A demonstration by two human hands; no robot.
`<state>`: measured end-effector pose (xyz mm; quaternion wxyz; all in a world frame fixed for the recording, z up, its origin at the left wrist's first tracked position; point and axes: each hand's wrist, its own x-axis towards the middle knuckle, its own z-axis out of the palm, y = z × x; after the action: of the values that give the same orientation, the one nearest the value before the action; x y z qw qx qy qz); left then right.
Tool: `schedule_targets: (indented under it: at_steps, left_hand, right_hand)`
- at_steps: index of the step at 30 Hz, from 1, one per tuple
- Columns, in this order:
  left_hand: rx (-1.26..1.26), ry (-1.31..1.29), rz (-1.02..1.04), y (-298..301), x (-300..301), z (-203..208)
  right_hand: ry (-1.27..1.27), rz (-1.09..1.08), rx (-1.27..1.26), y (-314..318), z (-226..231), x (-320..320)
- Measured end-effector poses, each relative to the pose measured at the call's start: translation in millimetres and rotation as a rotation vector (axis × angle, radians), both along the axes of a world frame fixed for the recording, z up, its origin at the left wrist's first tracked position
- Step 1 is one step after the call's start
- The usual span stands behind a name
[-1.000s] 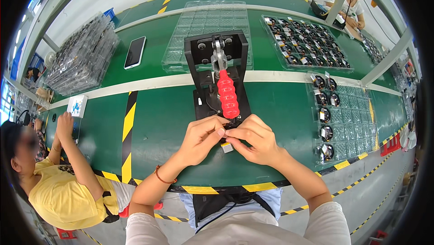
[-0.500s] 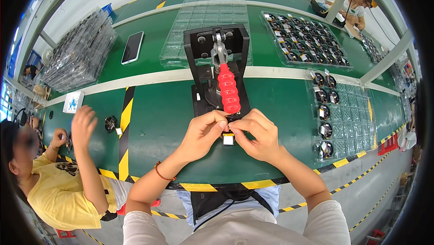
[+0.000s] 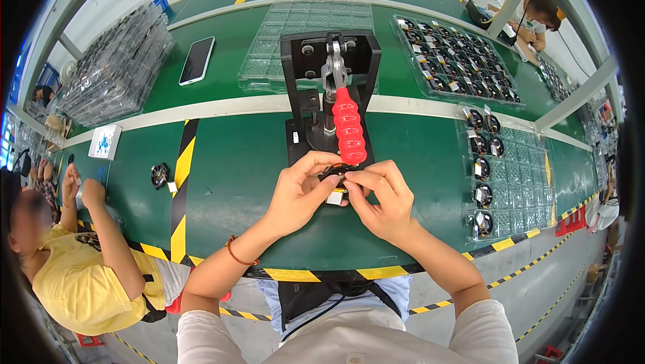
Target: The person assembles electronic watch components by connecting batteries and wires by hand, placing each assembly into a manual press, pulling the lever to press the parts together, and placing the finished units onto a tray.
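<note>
holding a round black part [image 3: 330, 172] near the middle of the frame, over the green surface [image 3: 423, 183]. gripping its left side between thumb and fingers of the left hand [image 3: 297, 189], pinching at its right edge with the bunched fingers of the right hand [image 3: 384, 199], contact partly hidden. showing just below, a small white-and-yellow block [image 3: 335, 197]; just above, the red handle [image 3: 349, 132] of a black fixture [image 3: 293, 72]; at right, a clear tray [image 3: 521, 179] with similar parts.
</note>
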<state>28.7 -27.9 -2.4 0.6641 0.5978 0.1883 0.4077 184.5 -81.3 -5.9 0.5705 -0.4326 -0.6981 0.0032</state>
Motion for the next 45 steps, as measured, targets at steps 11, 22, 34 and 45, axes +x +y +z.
schedule_targets:
  at_steps: [11,22,34,45]
  left_hand:
    - [-0.131,0.030,0.038,0,-4,7]
    - [-0.059,0.014,0.098,-1,-1,3]
    - [0.007,0.128,0.132,-5,-4,0]
    - [0.044,0.177,0.209,-9,-4,1]
  right_hand:
    - [0.026,-0.019,-0.047,-3,1,-5]
    - [0.033,-0.023,-0.044,-4,-2,-6]
    - [-0.132,-0.045,0.013,-2,1,1]
    - [-0.284,-0.080,0.106,-1,-3,2]
